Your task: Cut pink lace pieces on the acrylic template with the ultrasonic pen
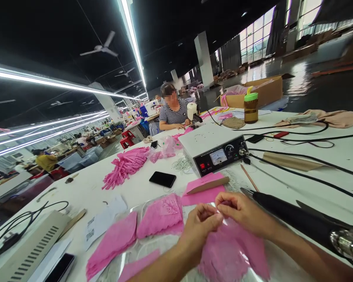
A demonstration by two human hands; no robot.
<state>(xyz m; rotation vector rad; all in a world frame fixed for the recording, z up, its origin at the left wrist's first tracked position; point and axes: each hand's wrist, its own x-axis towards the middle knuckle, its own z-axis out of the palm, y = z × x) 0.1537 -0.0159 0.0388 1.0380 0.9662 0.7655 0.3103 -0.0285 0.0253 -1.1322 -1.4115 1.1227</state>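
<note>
My left hand and my right hand meet over the front of the white table, fingertips pinched together. A small whitish bit shows between them, too small to name. Just below lies a pink fabric piece with a scalloped edge, partly under shiny clear plastic. Left of my hands are a stack of scalloped pink pieces and another pink stack. Behind my fingers a brown strip rests on a flat pink piece. A black handheld tool lies beside my right forearm.
A control box with a dial stands behind my hands, its black cables running right. A phone, pink strips and a green-lidded jar are on the table. A co-worker sits opposite.
</note>
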